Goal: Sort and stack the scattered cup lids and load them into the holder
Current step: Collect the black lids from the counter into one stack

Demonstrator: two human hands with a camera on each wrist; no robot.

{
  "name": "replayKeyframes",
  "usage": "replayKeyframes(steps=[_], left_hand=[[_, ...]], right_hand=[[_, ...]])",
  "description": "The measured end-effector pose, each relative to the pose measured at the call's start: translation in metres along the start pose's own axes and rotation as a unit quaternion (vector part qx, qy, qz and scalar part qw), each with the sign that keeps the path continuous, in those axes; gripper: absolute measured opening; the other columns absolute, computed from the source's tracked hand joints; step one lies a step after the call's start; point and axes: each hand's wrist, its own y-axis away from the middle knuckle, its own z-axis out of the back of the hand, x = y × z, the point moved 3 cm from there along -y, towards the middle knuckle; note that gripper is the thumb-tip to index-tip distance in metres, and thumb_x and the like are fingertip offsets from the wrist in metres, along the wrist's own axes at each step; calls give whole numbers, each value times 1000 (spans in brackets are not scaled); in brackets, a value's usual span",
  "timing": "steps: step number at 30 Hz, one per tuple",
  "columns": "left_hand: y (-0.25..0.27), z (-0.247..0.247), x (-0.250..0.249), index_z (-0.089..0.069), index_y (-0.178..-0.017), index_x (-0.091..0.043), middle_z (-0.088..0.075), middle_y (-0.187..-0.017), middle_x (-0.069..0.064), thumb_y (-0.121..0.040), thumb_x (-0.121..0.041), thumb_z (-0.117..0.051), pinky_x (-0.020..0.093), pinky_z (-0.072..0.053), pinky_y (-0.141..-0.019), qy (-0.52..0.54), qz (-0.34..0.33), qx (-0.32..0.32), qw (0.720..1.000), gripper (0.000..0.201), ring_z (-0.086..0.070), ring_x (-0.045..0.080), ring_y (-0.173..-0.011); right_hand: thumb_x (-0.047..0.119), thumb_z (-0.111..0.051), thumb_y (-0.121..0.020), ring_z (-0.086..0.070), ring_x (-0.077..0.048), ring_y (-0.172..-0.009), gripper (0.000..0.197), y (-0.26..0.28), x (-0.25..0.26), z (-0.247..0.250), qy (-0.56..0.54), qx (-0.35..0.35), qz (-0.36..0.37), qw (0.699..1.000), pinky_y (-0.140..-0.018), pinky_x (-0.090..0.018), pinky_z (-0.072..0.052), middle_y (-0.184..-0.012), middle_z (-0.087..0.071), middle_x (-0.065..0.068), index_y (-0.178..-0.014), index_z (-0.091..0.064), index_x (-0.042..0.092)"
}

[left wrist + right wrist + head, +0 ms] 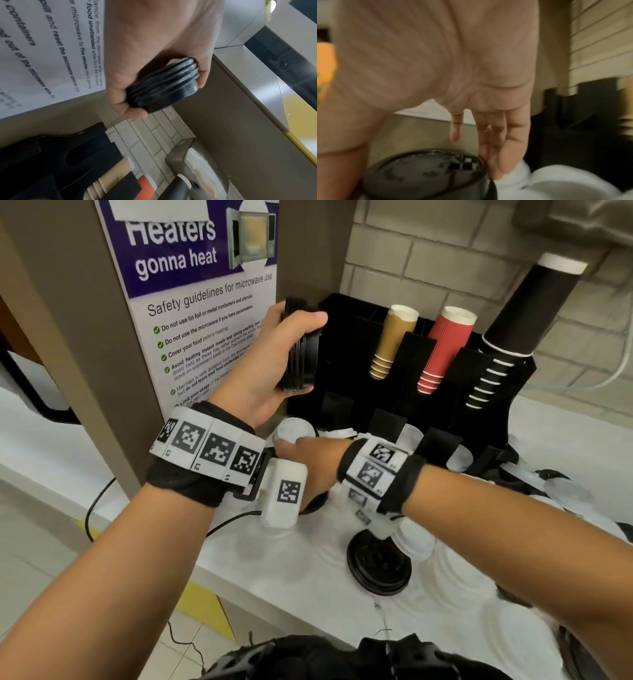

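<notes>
**White counter, crowded with lids and the holder**

You are working over a white counter (239, 556) that runs to the tiled wall. At its back stands the black holder (346, 364), its base resting on the surface, with tan, red and black cup stacks leaning in its slots. In front of you a black lid (378, 568) lies flat, touching a small stack of white lids (414, 539) just beside it. More white lids (561, 498) are scattered along the right, some overlapping, with dark lids among them. Another black lid (426, 174) sits beside a white lid (570, 181) near the holder's foot.
</notes>
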Motion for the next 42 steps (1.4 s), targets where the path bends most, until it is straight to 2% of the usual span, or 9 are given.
replayKeyframes(steps=[5,8,10,13,23,29,33,38,42], left_hand=[[6,0,29,-51,-102,-26,-63,-69,-11,-89,-28,-60,22,-49,-51,39,27,-11,999,16,-65,6,-62],[14,-1,50,-53,-111,-23,-65,-91,-3,-81,-35,-63,28,-52,-70,58,57,-28,996,34,-65,12,-84],[16,-2,58,-52,-125,-16,-64,-113,6,-78,-40,-63,37,-49,-93,69,73,-40,994,54,-63,21,-107],[18,-8,66,-44,-140,-11,-57,-135,15,-81,-42,-61,47,-42,-107,100,99,-28,990,69,-56,29,-124],[19,-19,73,-37,-143,-18,-55,-137,15,-86,-48,-59,61,-42,-102,108,104,-11,989,68,-59,33,-120],[19,-18,77,-39,-136,-22,-63,-119,7,-78,-41,-66,38,-56,-70,86,102,-35,990,67,-69,21,-99],[13,-10,53,-49,-116,-21,-59,-93,2,-68,-34,-64,26,-50,-54,38,77,-52,995,51,-62,14,-73],[-1,-11,14,-49,-93,-28,-58,-71,-10,-70,-30,-63,26,-47,-53,0,10,-34,999,28,-60,7,-61],[-3,-16,3,-48,-100,-25,-57,-78,-8,-73,-29,-62,26,-48,-51,-3,-5,-8,1000,31,-62,6,-62]], right_hand=[[51,-76,-67,-51,-25,-101,80,22,-66,32,17,-27,-88,996,-83,-40,-54,-111,-42,-2,-134,-40,28],[40,-78,-70,-55,-20,-94,64,43,-97,44,-118,-127,-84,981,-77,-28,-52,-101,-52,-1,-125,-49,27],[26,-77,-75,-61,-19,-84,51,53,-105,47,-291,-179,-59,938,-70,-22,-53,-95,-58,-2,-118,-51,27],[7,-72,-80,-65,-29,-89,49,62,-97,45,-476,-199,16,856,-85,-40,-57,-116,-56,-17,-119,-48,25],[0,-75,-76,-64,-33,-103,63,62,-71,36,-477,-224,80,846,-93,-43,-53,-124,-52,-19,-126,-42,20],[8,-79,-75,-65,-28,-103,61,55,-72,32,-470,-236,101,845,-90,-43,-55,-124,-53,-16,-125,-46,22],[17,-64,-90,-64,-25,-107,37,44,-81,32,-577,-230,80,780,-90,-33,-54,-122,-59,-16,-125,-50,18],[28,-62,-91,-53,-22,-118,43,-2,-56,17,-150,-132,15,980,-94,-29,-45,-129,-56,-5,-130,-55,11],[37,-69,-83,-35,-32,-129,71,-56,-21,-4,107,-15,56,993,-98,-48,-37,-143,-39,-6,-144,-36,23]])
